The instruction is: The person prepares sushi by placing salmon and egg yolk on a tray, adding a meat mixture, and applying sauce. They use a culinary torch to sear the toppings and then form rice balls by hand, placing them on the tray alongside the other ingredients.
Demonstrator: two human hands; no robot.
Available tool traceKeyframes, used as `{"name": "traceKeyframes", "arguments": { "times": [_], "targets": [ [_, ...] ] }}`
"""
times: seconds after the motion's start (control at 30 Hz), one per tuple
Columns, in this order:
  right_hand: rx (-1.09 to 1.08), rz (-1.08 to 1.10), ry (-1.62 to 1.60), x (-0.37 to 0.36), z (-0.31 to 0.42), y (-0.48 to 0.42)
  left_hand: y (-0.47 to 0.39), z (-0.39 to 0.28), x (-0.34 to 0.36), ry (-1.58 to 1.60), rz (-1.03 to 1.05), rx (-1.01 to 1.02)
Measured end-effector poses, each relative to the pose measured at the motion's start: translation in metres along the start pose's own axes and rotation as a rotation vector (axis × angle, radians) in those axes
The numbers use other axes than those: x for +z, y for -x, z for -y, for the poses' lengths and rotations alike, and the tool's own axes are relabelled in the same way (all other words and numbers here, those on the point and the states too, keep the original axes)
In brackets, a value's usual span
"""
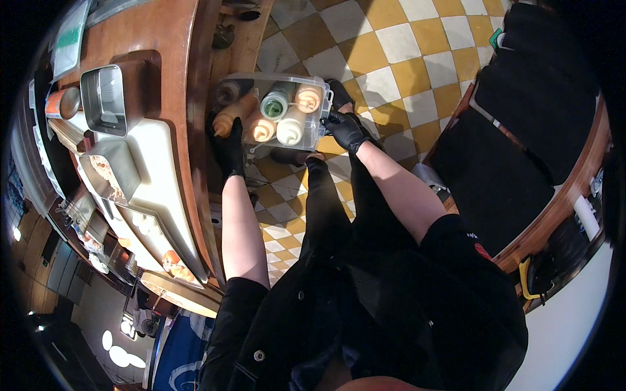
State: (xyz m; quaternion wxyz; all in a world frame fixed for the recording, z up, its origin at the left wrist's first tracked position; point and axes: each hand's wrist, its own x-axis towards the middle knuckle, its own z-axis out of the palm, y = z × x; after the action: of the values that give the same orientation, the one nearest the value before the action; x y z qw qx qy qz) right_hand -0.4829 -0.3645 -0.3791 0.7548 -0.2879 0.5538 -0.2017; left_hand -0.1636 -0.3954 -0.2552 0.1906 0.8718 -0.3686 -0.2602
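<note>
A clear plastic bin holds several squeeze bottles. My right hand, in a black glove, grips the bin's right end. My left hand, gloved the same way, is around a tilted orange-brown squeeze bottle at the left end, thumb on one side and fingers on the other. Inside the bin stand a white-topped bottle, a bottle with green contents, a peach-coloured bottle and another peach one. A dark bottle sits in shadow at the far left corner.
On the wooden counter to the left are a white cutting board, an empty metal pan, a pan of shredded food and a tray. Below is a checkered tile floor; black-topped furniture stands right.
</note>
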Motion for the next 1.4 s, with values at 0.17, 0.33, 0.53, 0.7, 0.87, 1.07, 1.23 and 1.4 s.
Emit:
{"name": "traceKeyframes", "arguments": {
  "times": [0.17,0.33,0.53,0.7,0.87,1.07,1.23,1.4],
  "targets": [
    [-0.075,0.018,0.205,0.002,0.001,0.001,0.004,0.033,-0.021,0.072,-0.017,-0.061],
    [0.053,-0.065,0.103,0.013,0.01,0.001,0.069,0.062,-0.061,1.228,-0.129,-0.451],
    [-0.044,-0.147,0.291,0.059,0.052,-0.024,0.178,0.118,-0.098,1.587,-0.213,-0.382],
    [-0.347,0.108,1.292,0.063,0.0,-0.14,0.257,0.142,-0.09,1.671,-0.325,-0.602],
    [-0.186,0.297,0.428,0.146,0.084,-0.099,0.324,0.107,-0.085,1.676,-0.48,-0.663],
    [0.47,0.669,0.667,0.058,0.067,-0.015,0.371,0.061,-0.102,1.556,-0.466,-0.579],
    [-0.611,0.926,1.135,0.178,0.184,0.201,0.354,0.015,-0.139,2.158,-0.387,-0.293],
    [-0.295,0.893,0.201,0.303,0.281,0.245,0.293,-0.047,-0.228,2.437,-0.077,0.192]
  ]
}}
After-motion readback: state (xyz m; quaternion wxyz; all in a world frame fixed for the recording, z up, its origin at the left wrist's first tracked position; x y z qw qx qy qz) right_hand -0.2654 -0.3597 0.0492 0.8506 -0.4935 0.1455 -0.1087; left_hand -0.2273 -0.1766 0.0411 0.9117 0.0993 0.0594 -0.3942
